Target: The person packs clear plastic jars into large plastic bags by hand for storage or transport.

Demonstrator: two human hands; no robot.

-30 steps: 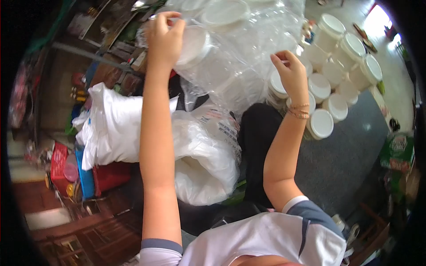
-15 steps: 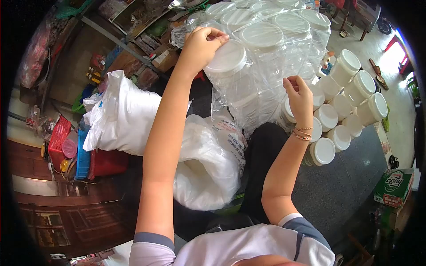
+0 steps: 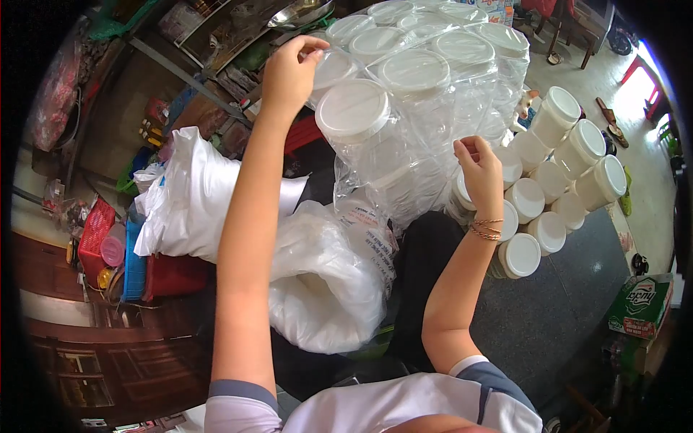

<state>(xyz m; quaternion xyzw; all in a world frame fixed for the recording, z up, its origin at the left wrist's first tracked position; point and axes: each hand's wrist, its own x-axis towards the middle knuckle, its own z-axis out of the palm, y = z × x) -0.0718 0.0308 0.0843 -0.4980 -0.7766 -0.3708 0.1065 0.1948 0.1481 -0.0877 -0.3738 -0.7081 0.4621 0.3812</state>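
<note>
Apparently pinching the film of a bag point(image 3: 433, 169) of lidded tubs point(image 3: 353, 108) at 12 o'clock, with the left hand point(image 3: 292, 76); holding the right hand point(image 3: 479, 173) narrow beside it, but cannot tell about any grip. Could tear the film by tugging it over rims, or topple the loose tubs point(image 3: 525, 200) at 1 o'clock by dragging it against them. Note a dark surface point(image 3: 538, 310) at 2, sandals point(image 3: 606, 111) on pale floor point(image 3: 583, 71) at 1, a white sack point(image 3: 195, 195) at 11
</note>
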